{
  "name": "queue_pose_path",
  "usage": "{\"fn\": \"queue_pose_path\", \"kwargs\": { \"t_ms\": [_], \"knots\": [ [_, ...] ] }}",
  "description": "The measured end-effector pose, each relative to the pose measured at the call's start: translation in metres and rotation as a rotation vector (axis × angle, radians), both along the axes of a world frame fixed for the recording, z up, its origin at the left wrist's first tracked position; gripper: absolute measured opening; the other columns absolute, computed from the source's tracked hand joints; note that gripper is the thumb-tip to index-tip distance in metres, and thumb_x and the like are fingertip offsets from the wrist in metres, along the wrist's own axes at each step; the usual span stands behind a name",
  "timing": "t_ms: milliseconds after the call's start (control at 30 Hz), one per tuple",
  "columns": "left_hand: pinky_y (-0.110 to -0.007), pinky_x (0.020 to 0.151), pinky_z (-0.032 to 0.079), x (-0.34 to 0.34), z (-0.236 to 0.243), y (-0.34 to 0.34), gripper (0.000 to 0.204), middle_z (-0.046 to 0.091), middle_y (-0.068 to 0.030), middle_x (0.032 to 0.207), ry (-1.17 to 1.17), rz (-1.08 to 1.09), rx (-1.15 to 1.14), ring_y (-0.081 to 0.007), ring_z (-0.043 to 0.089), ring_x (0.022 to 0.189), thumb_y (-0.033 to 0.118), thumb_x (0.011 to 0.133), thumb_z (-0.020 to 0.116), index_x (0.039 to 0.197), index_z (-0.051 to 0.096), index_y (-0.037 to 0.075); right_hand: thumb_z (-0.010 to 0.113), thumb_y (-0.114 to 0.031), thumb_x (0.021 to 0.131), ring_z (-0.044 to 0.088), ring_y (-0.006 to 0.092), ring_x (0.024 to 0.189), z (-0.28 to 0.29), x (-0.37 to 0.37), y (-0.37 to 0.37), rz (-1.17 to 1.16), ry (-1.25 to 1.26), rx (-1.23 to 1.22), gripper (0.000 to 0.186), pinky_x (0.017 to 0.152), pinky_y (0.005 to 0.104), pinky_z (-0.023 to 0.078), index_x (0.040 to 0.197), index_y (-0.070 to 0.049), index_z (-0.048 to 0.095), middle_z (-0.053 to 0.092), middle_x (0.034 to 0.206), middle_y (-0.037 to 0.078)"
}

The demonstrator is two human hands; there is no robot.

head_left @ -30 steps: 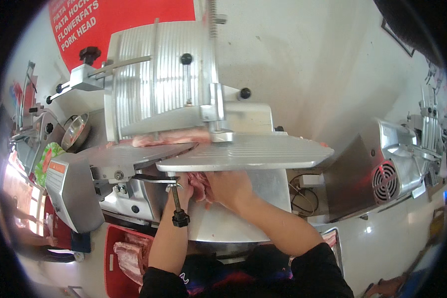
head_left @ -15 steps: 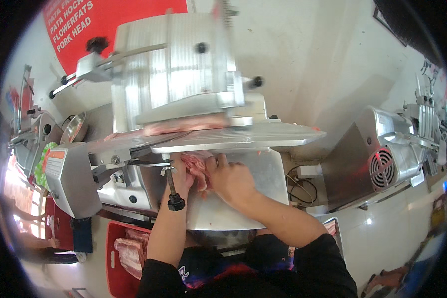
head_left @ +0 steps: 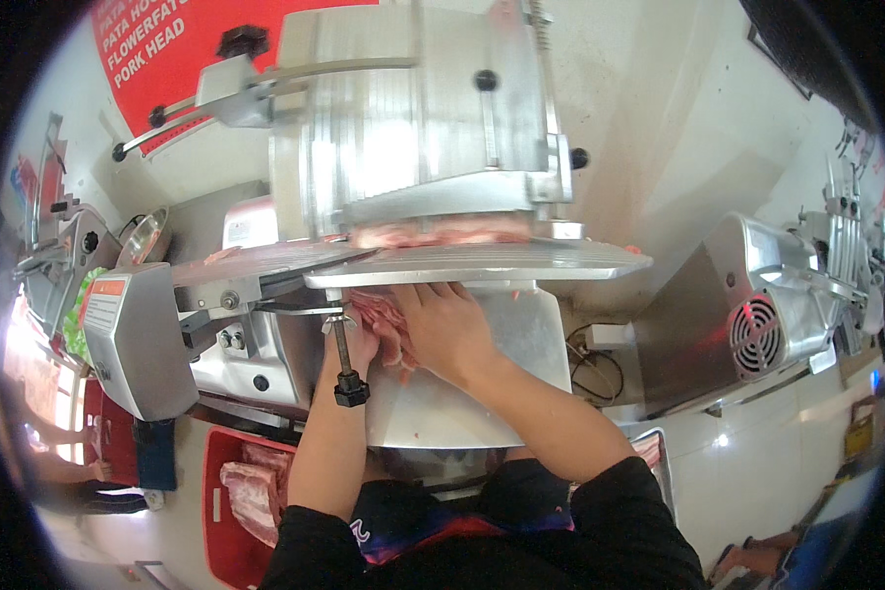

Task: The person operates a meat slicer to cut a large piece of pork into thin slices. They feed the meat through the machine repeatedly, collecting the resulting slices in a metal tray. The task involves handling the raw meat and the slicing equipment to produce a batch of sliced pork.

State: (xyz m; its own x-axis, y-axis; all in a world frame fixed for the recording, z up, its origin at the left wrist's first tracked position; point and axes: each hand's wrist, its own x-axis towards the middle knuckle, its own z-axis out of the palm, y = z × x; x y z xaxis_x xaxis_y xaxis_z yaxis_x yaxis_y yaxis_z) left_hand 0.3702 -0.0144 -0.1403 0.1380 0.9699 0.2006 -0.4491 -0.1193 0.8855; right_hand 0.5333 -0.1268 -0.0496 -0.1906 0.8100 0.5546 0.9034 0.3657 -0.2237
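Note:
A large steel meat slicer (head_left: 413, 128) fills the middle of the view. A slab of pink meat (head_left: 442, 233) lies on its carriage above the flat steel table (head_left: 482, 261). Below that table, thin pink meat slices (head_left: 376, 313) rest on the steel receiving tray (head_left: 521, 334). My right hand (head_left: 447, 329) lies flat over the slices, fingers together. My left hand (head_left: 362, 346) is underneath the slices, mostly hidden behind a black-knobbed rod (head_left: 347, 369); it seems to cup the meat.
A second grey machine (head_left: 747, 324) with a round vent stands at the right. A red crate (head_left: 241, 487) with meat sits at lower left on the floor. A grey motor housing (head_left: 133, 334) juts out at the left. A red poster (head_left: 157, 44) hangs at the back.
The slicer carriage with the meat slab has slid to the right. Both hands stayed under the table on the slices, and the view has drawn closer.

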Motion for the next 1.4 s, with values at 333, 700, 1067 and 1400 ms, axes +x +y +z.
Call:
{"fn": "queue_pose_path", "kwargs": {
  "t_ms": [333,700,1067,1400],
  "knots": [
    [-0.035,0.070,0.058,0.013,0.039,-0.018,0.035,0.067,-0.0075,0.107,-0.246,-0.151,-0.235,-0.0205,0.067,0.091,0.031,0.098,0.060,0.124,0.056,0.009,0.069,-0.039,0.085,0.059,0.0341,0.119,-0.006,-0.001,0.004,-0.034,-0.108,0.026,0.070,0.107,0.0477,0.039,0.141,-0.005,0.045,0.063,0.123,0.019],
    [-0.040,0.081,0.055,0.021,0.048,-0.025,0.033,0.065,-0.0120,0.111,-0.199,-0.162,-0.298,-0.0274,0.065,0.099,0.032,0.099,0.060,0.120,0.057,0.007,0.073,-0.039,0.077,0.070,0.0312,0.094,-0.008,0.007,-0.011,-0.084,-0.214,-0.153,0.055,0.110,0.0504,0.037,0.114,-0.001,0.058,0.071,0.092,0.018],
    [-0.042,0.093,0.053,-0.003,-0.001,0.006,0.040,0.064,-0.0113,0.116,-0.419,-0.156,-0.305,-0.0275,0.063,0.106,0.038,0.103,0.046,0.121,0.058,0.004,0.074,-0.035,0.075,0.069,0.0379,0.097,-0.007,0.014,-0.006,-0.043,-0.032,0.007,0.062,0.095,0.0473,0.050,0.124,-0.002,0.055,0.067,0.107,0.025],
    [-0.040,0.089,0.055,0.006,0.023,-0.038,0.042,0.065,-0.0083,0.114,-0.214,0.117,-0.480,-0.0247,0.064,0.103,0.041,0.102,0.047,0.121,0.059,0.005,0.069,-0.039,0.083,0.064,0.0390,0.095,0.016,0.007,0.010,0.062,0.168,-0.456,0.038,0.085,0.0490,0.050,0.108,-0.010,0.066,0.067,0.102,0.017]
  ]
}}
